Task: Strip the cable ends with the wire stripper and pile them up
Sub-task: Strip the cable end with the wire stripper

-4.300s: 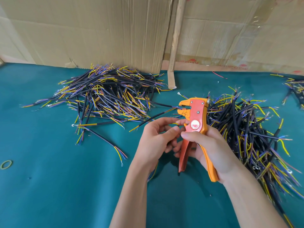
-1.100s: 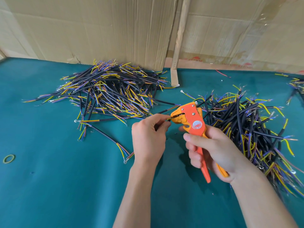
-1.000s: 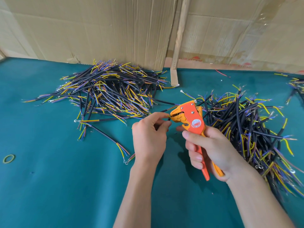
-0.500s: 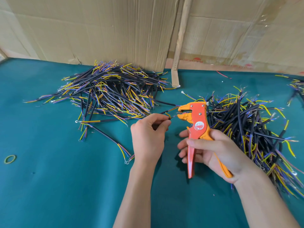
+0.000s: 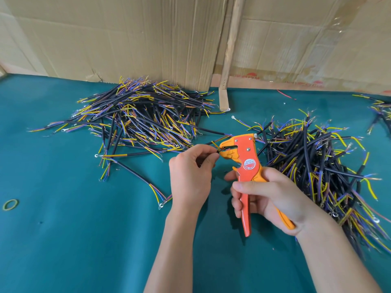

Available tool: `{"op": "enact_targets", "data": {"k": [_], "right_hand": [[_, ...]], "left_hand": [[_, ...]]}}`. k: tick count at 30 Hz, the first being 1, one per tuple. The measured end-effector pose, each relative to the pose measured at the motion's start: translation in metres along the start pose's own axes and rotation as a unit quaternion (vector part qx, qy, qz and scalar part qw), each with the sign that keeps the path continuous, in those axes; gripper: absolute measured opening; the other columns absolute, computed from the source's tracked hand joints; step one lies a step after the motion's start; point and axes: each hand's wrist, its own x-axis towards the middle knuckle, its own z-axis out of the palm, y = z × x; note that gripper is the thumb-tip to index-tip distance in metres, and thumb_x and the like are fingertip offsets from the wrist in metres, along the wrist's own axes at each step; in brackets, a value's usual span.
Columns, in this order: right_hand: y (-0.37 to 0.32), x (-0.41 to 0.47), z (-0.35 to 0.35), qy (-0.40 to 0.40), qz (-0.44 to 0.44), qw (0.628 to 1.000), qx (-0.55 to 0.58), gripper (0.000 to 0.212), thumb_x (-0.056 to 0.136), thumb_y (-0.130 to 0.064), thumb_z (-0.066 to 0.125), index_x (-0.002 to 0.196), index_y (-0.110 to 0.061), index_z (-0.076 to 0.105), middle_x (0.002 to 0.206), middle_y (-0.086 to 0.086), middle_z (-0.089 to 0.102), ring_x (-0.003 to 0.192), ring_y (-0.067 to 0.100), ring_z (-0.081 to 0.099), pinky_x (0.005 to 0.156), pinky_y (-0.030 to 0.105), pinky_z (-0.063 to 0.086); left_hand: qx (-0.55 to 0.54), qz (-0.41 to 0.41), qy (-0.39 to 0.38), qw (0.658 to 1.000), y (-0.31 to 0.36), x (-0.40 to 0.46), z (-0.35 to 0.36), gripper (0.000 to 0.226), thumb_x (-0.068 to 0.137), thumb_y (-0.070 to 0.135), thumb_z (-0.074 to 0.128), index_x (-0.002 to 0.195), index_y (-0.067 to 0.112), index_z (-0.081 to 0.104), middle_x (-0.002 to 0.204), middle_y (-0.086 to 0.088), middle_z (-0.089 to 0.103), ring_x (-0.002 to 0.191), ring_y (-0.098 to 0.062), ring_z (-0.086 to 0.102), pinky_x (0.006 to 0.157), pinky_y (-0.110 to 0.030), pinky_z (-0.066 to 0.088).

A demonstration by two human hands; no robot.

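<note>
Cables heaped in the upper left of the frame (image 5: 139,121) look like your finished pile, with a rubber band (image 5: 10,204) alone at far left on the desk (image 5: 84,240). At centre, your left hand (image 5: 190,176) pinches one black cable (image 5: 213,149) between thumb and forefinger. Half a second ago its end sat just short of the wire stripper (image 5: 245,159); now its coloured cores are fed into the open orange head. Your right hand (image 5: 273,199) is wrapped round both handles, which are spread apart, so I judge the squeeze comes next. The other pile (image 5: 321,166) lies at right.
</note>
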Motion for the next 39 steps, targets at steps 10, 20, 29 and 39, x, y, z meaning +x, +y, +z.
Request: {"op": "enact_targets", "data": {"k": [10,20,29,39], "right_hand": [[0.0006,0.0007,-0.0008,-0.009,-0.001,1.000,0.013,0.031,0.077,-0.006,0.076,0.105,0.006,0.069,0.076,0.020,0.056,0.061,0.032,0.056,0.054,0.041,0.054],[0.0004,0.0008,-0.0008,-0.017,0.004,1.000,0.013,0.027,0.077,-0.008,0.077,0.100,0.005,0.071,0.076,0.021,0.058,0.061,0.033,0.058,0.055,0.041,0.055],[-0.0012,-0.0013,-0.0033,-0.022,0.011,0.999,0.025,0.032,0.076,-0.006,0.076,0.105,0.008,0.069,0.079,0.023,0.059,0.063,0.035,0.060,0.057,0.042,0.056],[-0.0035,-0.0035,-0.0056,-0.047,0.031,0.997,0.046,0.031,0.077,-0.009,0.077,0.106,0.003,0.073,0.079,0.021,0.058,0.063,0.033,0.060,0.057,0.042,0.055]], "left_hand": [[0.008,0.010,0.003,1.000,-0.0001,-0.0013,0.0000,0.016,0.085,0.006,0.076,0.081,0.022,0.076,0.068,0.019,0.070,0.067,-0.005,0.068,0.066,-0.008,0.045],[0.007,0.001,0.004,1.000,-0.0014,-0.0015,-0.0003,0.017,0.084,0.007,0.077,0.079,0.023,0.076,0.066,0.015,0.071,0.065,-0.005,0.068,0.065,-0.009,0.046],[0.012,0.007,0.003,1.000,-0.0006,-0.0018,0.0001,0.017,0.084,0.006,0.077,0.080,0.022,0.076,0.066,0.021,0.069,0.066,-0.004,0.066,0.065,-0.008,0.045],[0.018,0.032,0.004,0.999,-0.0025,-0.0008,-0.0004,0.016,0.083,0.004,0.077,0.082,0.020,0.077,0.068,0.024,0.068,0.068,0.005,0.065,0.068,-0.004,0.043]]}}
